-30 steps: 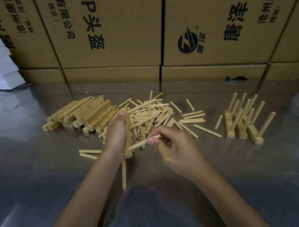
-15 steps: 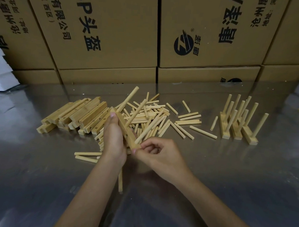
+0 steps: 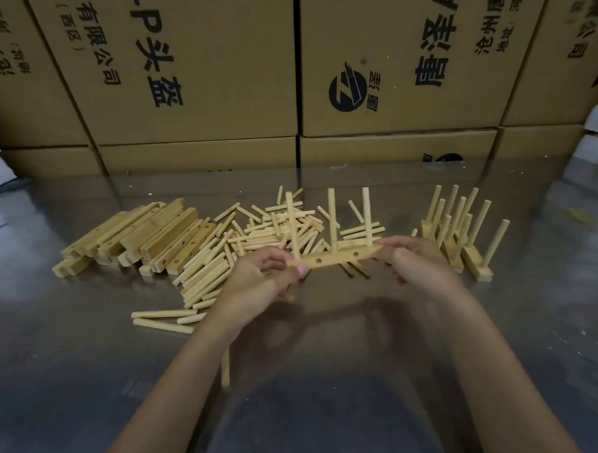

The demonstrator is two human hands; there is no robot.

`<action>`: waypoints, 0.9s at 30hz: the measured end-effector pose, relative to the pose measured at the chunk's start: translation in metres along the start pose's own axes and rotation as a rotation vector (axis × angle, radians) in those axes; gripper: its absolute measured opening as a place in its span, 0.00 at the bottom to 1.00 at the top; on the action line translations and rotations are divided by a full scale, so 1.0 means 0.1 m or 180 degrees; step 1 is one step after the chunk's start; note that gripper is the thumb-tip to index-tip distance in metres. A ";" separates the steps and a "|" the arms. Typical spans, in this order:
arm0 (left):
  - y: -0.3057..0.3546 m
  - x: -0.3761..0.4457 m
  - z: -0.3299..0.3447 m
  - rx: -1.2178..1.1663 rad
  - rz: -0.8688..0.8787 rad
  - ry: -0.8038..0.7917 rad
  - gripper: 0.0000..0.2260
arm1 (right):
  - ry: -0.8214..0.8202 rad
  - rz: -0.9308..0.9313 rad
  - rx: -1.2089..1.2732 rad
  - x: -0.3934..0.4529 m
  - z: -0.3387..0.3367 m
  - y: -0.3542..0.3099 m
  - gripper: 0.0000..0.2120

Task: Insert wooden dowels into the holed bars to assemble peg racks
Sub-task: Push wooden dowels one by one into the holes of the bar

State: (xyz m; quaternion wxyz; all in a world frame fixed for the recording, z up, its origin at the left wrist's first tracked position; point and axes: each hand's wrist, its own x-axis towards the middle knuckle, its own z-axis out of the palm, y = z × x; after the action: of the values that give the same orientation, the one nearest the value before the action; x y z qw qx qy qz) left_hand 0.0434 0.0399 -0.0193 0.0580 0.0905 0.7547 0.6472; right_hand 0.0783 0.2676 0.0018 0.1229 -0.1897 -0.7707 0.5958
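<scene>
I see holed bars (image 3: 146,235) piled at the desk's (image 3: 79,371) left, loose dowels (image 3: 273,232) beside them. My left hand (image 3: 261,283) and right hand (image 3: 416,262) pinch opposite ends of a raised bar (image 3: 337,257) bearing three upright dowels. Finished racks (image 3: 461,240) stand right; bare desk lies nearer me.

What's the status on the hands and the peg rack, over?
Left hand and right hand grip the bar by its ends. Three dowels stand in it. Nothing in the way.
</scene>
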 end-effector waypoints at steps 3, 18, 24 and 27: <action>-0.05 -0.06 0.12 0.0852 0.0167 -0.0128 0.08 | 0.0074 0.0122 -0.0118 0.06 -0.09 0.07 0.10; -0.07 -0.26 0.60 0.1830 0.0554 0.0345 0.10 | 0.0361 0.0275 -0.2474 0.14 -0.22 0.26 0.10; -0.12 -0.21 0.53 0.1766 0.0536 0.0556 0.10 | 0.0814 -0.0100 -0.3019 0.21 -0.02 0.29 0.19; -0.11 -0.20 0.52 0.1645 0.0539 0.0645 0.10 | 0.0880 -0.0150 -0.3164 0.25 0.01 0.34 0.17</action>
State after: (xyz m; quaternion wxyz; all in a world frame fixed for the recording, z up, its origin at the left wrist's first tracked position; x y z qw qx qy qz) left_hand 0.0727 0.0848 -0.0389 -0.0969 0.0998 0.8862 0.4418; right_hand 0.0605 0.2850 -0.0319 0.1321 -0.2848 -0.9413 0.1240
